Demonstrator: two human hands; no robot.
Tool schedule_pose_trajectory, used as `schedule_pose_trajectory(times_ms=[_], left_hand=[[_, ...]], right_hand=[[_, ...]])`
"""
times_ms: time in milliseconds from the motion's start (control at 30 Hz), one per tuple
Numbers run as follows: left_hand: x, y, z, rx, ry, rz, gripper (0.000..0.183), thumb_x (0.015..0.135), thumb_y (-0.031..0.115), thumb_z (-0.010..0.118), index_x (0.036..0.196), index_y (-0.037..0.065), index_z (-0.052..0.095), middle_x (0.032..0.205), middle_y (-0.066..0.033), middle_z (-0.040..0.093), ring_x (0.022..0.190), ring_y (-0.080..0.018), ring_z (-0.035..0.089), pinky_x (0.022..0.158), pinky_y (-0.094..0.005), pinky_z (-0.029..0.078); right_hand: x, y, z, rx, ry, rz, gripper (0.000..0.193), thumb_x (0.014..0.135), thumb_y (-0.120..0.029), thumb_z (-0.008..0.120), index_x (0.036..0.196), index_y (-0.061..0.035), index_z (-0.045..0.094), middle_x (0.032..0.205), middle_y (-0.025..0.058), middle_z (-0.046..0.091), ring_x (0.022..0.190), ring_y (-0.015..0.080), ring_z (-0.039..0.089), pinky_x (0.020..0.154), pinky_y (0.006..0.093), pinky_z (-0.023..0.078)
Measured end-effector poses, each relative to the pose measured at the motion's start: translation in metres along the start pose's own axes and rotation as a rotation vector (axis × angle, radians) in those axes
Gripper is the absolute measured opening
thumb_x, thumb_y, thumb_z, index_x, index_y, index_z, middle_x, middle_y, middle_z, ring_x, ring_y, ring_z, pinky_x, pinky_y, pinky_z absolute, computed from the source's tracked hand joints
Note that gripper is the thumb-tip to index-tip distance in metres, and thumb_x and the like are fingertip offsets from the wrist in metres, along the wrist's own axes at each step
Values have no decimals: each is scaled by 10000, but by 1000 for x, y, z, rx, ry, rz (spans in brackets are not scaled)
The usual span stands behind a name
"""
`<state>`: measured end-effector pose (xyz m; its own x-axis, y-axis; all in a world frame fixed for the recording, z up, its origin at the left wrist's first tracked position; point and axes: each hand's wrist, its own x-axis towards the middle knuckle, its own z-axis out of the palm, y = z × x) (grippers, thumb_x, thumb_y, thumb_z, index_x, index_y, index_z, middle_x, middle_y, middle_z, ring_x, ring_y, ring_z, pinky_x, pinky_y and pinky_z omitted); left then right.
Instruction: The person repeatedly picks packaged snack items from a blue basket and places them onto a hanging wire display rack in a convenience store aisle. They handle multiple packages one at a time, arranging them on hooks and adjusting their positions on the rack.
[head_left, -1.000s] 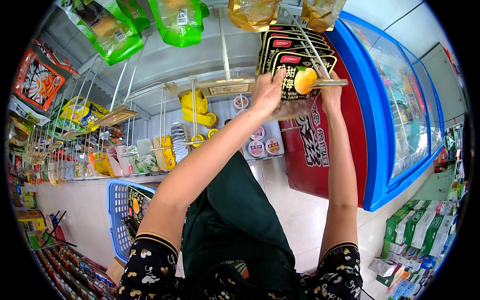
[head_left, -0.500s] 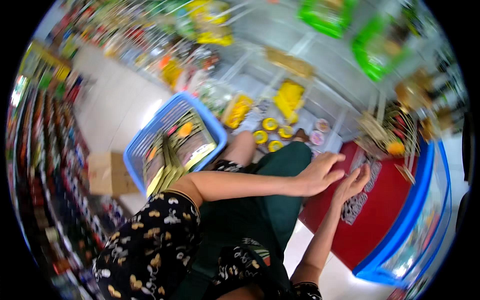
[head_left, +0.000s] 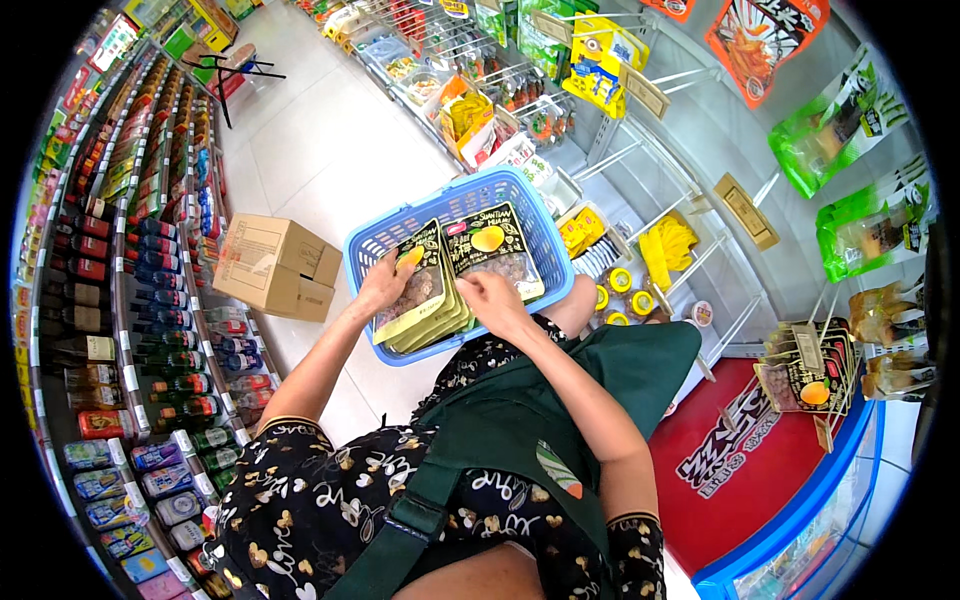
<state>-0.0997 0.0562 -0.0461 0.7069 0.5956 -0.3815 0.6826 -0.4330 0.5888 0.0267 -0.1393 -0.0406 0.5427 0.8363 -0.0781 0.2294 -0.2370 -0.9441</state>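
A blue plastic basket (head_left: pixel 553 232) sits in front of me, left of my green-aproned knee. Inside are black-and-olive snack packets with a yellow fruit picture: a stack of several packets (head_left: pixel 418 300) at the left and another packet (head_left: pixel 503 262) beside it. My left hand (head_left: pixel 383 282) is closed on the left edge of the stack. On the stack's other side, my right hand (head_left: pixel 490 300) has curled fingers at the packets' edge; its fingertips are partly hidden.
Matching packets (head_left: pixel 810 385) hang on hooks above a red panel (head_left: pixel 725 450) at right. A cardboard box (head_left: pixel 270 265) stands left of the basket. Bottle shelves (head_left: pixel 165 320) line the left, with a folding stool (head_left: pixel 232 75) beyond. Yellow-lidded tubs (head_left: pixel 620 290) sit on the lower shelf.
Both hands have moved left, from near the red panel into the basket, and now hold the packets there. The view has shifted, with the basket nearer the middle.
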Motion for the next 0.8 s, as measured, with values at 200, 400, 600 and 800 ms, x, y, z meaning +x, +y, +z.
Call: schedule_pose_trajectory(times_ms=[200, 400, 600, 800], left_hand=[[7, -50, 47, 129, 123, 61, 529, 922, 338, 413, 1281, -52, 406, 1249, -259, 462, 1172, -362, 441, 991, -376, 341], [-13, 23, 13, -529, -22, -75, 666, 898, 357, 500, 1377, -30, 246, 1258, -208, 474, 1130, -285, 488, 937, -390, 398], [-15, 105, 14, -1597, -491, -43, 428, 874, 312, 577, 1196, 43, 492, 1170, -79, 569, 1046, -214, 559, 907, -381, 455], [-23, 218, 63, -1168, -658, 253, 341, 808, 280, 679, 1043, 46, 602, 925, -54, 666, 772, -134, 637, 714, -281, 520]], right_hand=[[31, -5, 39, -298, -124, 87, 369, 773, -257, 653, 587, 47, 561, 520, 183, 525, 493, 263, 521, 513, 401, 409], [-23, -44, -14, 223, 24, -122, 233, 848, -104, 557, 676, 20, 461, 555, 32, 394, 546, 70, 354, 477, 278, 318], [-117, -77, -95, 166, 125, -252, 153, 850, -78, 575, 741, 8, 512, 646, 50, 489, 593, 126, 466, 551, 273, 386], [-189, -14, -147, 493, 290, -37, 338, 854, -188, 615, 1114, 5, 516, 1045, 31, 567, 916, 93, 517, 789, 255, 423]])
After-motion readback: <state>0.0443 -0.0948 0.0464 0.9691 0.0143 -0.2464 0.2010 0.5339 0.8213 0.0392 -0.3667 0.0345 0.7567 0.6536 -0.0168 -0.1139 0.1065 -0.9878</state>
